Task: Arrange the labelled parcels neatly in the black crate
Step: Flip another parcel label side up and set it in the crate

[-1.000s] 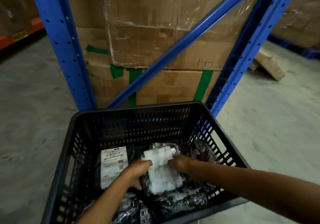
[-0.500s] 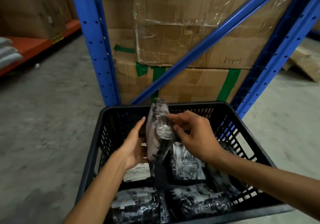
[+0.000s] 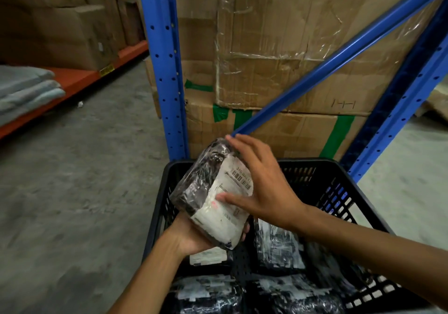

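Note:
A black plastic-wrapped parcel [image 3: 213,192] with a white barcode label is held tilted above the left side of the black crate [image 3: 315,170]. My left hand [image 3: 194,237] cups it from below. My right hand [image 3: 261,187] lies over its label side, thumb on the label and fingers along the top edge. Several more wrapped, labelled parcels [image 3: 278,245] lie flat on the crate floor, some along the near edge [image 3: 208,294]. A flat white-labelled parcel [image 3: 208,256] shows just under my left wrist.
The crate stands on the grey concrete floor [image 3: 84,192] in front of a blue rack upright [image 3: 164,71] and a diagonal brace [image 3: 339,56]. Stacked cardboard boxes [image 3: 278,59] fill the rack behind. An orange shelf [image 3: 72,81] with folded grey cloth [image 3: 24,90] runs along the left.
The parcel came up from the crate floor, stood on edge between both hands, and now rests label-up in my left palm. The view has shifted left.

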The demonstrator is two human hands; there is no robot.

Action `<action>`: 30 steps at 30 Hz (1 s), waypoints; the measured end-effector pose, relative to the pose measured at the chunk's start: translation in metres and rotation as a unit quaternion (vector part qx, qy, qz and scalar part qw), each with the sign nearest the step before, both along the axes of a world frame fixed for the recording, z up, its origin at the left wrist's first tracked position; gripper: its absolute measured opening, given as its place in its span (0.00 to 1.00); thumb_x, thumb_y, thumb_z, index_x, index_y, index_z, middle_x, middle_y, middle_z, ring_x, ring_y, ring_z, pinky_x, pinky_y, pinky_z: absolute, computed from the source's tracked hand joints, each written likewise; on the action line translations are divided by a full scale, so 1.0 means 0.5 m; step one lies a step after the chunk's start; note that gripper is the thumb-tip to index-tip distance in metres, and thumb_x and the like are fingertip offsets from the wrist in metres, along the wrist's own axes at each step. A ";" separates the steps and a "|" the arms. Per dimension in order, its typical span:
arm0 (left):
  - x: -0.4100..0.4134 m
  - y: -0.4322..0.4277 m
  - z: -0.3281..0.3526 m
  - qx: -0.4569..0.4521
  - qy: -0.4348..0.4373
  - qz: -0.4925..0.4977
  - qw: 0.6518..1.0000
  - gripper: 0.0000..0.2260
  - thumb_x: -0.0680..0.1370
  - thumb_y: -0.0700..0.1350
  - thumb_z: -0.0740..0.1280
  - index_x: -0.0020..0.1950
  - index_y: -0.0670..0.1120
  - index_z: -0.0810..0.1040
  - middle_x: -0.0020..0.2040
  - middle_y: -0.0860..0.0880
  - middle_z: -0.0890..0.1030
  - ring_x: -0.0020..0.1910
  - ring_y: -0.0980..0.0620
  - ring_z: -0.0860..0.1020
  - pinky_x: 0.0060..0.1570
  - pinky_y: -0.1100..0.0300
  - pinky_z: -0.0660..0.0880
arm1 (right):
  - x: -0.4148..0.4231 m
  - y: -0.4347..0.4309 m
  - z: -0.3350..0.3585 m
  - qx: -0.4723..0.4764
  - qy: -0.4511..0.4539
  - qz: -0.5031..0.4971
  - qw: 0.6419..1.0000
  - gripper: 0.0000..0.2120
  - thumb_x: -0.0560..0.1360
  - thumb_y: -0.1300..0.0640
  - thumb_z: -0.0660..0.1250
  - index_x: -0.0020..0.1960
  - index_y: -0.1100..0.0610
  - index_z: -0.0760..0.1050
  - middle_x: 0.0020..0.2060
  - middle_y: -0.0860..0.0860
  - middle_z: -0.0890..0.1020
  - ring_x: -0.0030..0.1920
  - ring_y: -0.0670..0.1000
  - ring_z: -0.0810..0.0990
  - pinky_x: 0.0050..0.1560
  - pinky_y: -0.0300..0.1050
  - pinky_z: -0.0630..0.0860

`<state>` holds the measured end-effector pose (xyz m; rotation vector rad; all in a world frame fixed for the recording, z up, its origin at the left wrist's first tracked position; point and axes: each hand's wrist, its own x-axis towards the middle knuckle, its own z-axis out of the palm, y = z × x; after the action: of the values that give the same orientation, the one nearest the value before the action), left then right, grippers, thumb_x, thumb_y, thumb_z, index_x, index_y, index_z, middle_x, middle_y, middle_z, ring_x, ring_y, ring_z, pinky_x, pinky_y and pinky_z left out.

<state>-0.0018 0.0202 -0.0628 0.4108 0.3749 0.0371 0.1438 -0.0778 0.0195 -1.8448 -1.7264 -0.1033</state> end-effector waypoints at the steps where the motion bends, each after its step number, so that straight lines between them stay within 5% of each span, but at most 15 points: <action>1: -0.004 0.001 0.003 0.005 -0.001 0.008 1.000 0.26 0.80 0.58 0.60 0.68 0.39 0.78 0.63 0.33 0.79 0.62 0.32 0.76 0.67 0.37 0.65 | 0.000 0.000 0.005 -0.023 0.030 -0.055 0.998 0.62 0.58 0.27 0.73 0.81 0.46 0.46 0.79 0.51 0.57 0.78 0.52 0.57 0.77 0.60 0.61; 4: -0.010 0.001 0.001 -0.001 -0.037 0.076 0.996 0.20 0.80 0.50 0.61 0.65 0.40 0.81 0.66 0.36 0.79 0.66 0.36 0.77 0.71 0.39 0.64 | -0.006 -0.006 0.004 -0.092 0.258 -0.177 0.945 0.78 0.42 0.23 0.75 0.78 0.40 0.33 0.82 0.50 0.47 0.81 0.54 0.50 0.78 0.61 0.55; 6: -0.009 0.003 0.001 -0.138 -0.095 0.089 0.982 0.23 0.77 0.46 0.60 0.70 0.41 0.77 0.67 0.33 0.77 0.67 0.33 0.75 0.73 0.39 0.63 | -0.024 -0.013 -0.007 -0.145 0.480 -0.177 0.847 0.80 0.41 0.30 0.80 0.79 0.42 0.34 0.80 0.52 0.58 0.77 0.53 0.64 0.73 0.56 0.67; 7: -0.004 0.002 0.017 -0.209 -0.135 0.083 0.965 0.26 0.79 0.44 0.56 0.77 0.43 0.66 0.67 0.27 0.74 0.65 0.26 0.73 0.71 0.35 0.62 | -0.032 -0.015 -0.015 -0.170 0.572 -0.147 0.789 0.76 0.45 0.33 0.82 0.81 0.46 0.41 0.76 0.54 0.69 0.70 0.53 0.74 0.64 0.51 0.75; 8: 0.004 -0.005 0.027 -0.149 -0.068 0.101 0.981 0.26 0.82 0.43 0.48 0.81 0.43 0.53 0.66 0.20 0.69 0.61 0.18 0.69 0.67 0.30 0.61 | -0.034 -0.013 -0.022 -0.190 0.637 -0.102 0.740 0.66 0.52 0.37 0.82 0.80 0.52 0.53 0.69 0.54 0.79 0.63 0.52 0.81 0.55 0.49 0.81; 9: 0.015 -0.003 0.027 -0.059 -0.014 0.135 0.989 0.22 0.83 0.42 0.42 0.64 0.55 0.27 0.68 0.18 0.65 0.57 0.14 0.67 0.61 0.27 0.63 | -0.028 -0.009 -0.034 -0.196 0.674 -0.062 0.710 0.51 0.59 0.41 0.81 0.76 0.57 0.65 0.62 0.53 0.84 0.57 0.53 0.85 0.49 0.47 0.83; 10: 0.019 -0.006 0.026 0.049 0.046 0.172 0.983 0.21 0.84 0.41 0.43 0.54 0.44 0.76 0.70 0.23 0.66 0.57 0.19 0.72 0.57 0.30 0.70 | -0.020 -0.006 -0.047 -0.194 0.695 -0.039 0.691 0.38 0.65 0.45 0.79 0.70 0.59 0.74 0.58 0.54 0.86 0.54 0.53 0.87 0.46 0.45 0.84; 11: 0.021 0.005 0.024 0.108 0.089 0.205 0.969 0.20 0.85 0.42 0.49 0.70 0.41 0.74 0.70 0.29 0.72 0.57 0.29 0.79 0.55 0.37 0.76 | -0.014 -0.006 -0.057 -0.186 0.714 -0.036 0.674 0.29 0.69 0.48 0.77 0.66 0.60 0.78 0.56 0.55 0.87 0.52 0.53 0.88 0.44 0.45 0.84; 12: 0.022 0.012 0.041 0.170 0.128 0.244 0.946 0.15 0.84 0.43 0.56 0.60 0.42 0.80 0.65 0.34 0.79 0.54 0.37 0.83 0.54 0.44 0.79 | -0.006 -0.005 -0.067 -0.180 0.727 -0.043 0.661 0.25 0.71 0.49 0.76 0.63 0.61 0.80 0.55 0.56 0.87 0.51 0.53 0.88 0.43 0.44 0.84; 14: 0.019 0.038 0.056 0.272 0.188 0.298 0.895 0.11 0.81 0.46 0.64 0.52 0.42 0.84 0.48 0.42 0.88 0.40 0.47 0.86 0.38 0.58 0.82 | 0.009 -0.005 -0.093 -0.177 0.734 -0.063 0.652 0.23 0.70 0.50 0.77 0.60 0.62 0.82 0.53 0.56 0.88 0.50 0.54 0.88 0.42 0.44 0.84; 16: 0.002 0.052 0.050 0.263 0.224 0.264 0.901 0.16 0.82 0.52 0.61 0.54 0.42 0.83 0.39 0.44 0.87 0.34 0.48 0.84 0.30 0.61 0.78 | 0.021 -0.006 -0.127 -0.186 0.724 -0.080 0.659 0.22 0.68 0.51 0.79 0.57 0.62 0.83 0.49 0.56 0.89 0.46 0.53 0.89 0.39 0.44 0.84; 18: -0.013 0.052 0.038 0.247 0.275 0.195 0.909 0.24 0.82 0.58 0.54 0.59 0.42 0.80 0.42 0.42 0.84 0.38 0.45 0.80 0.36 0.57 0.75 | 0.030 -0.009 -0.161 -0.196 0.686 -0.112 0.692 0.25 0.63 0.50 0.81 0.55 0.62 0.83 0.46 0.55 0.90 0.43 0.53 0.89 0.36 0.43 0.84; 21: -0.004 0.025 0.016 0.303 0.313 0.107 0.894 0.18 0.79 0.57 0.63 0.55 0.43 0.82 0.44 0.44 0.88 0.44 0.47 0.84 0.42 0.57 0.79 | 0.025 -0.010 -0.212 -0.224 0.642 -0.149 0.718 0.25 0.62 0.48 0.82 0.54 0.60 0.83 0.41 0.52 0.90 0.40 0.50 0.89 0.34 0.41 0.83; 25: 0.017 -0.005 -0.051 0.423 0.412 0.081 0.803 0.14 0.78 0.39 0.65 0.63 0.39 0.80 0.53 0.40 0.86 0.50 0.43 0.85 0.51 0.50 0.83 | -0.010 0.008 -0.268 -0.247 0.637 -0.163 0.712 0.23 0.67 0.54 0.81 0.58 0.64 0.82 0.51 0.58 0.88 0.50 0.56 0.88 0.53 0.53 0.84; 30: 0.012 0.021 -0.104 0.521 0.490 0.045 0.697 0.15 0.80 0.40 0.64 0.67 0.40 0.76 0.63 0.42 0.80 0.61 0.44 0.80 0.59 0.57 0.77 | -0.031 0.040 -0.327 -0.242 0.654 -0.180 0.694 0.25 0.73 0.63 0.75 0.67 0.66 0.72 0.61 0.61 0.82 0.58 0.60 0.83 0.61 0.58 0.80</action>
<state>0.0040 0.0307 -0.1149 1.5725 1.4687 0.1307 0.1283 -0.0576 -0.1438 -1.7189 -0.3399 1.3072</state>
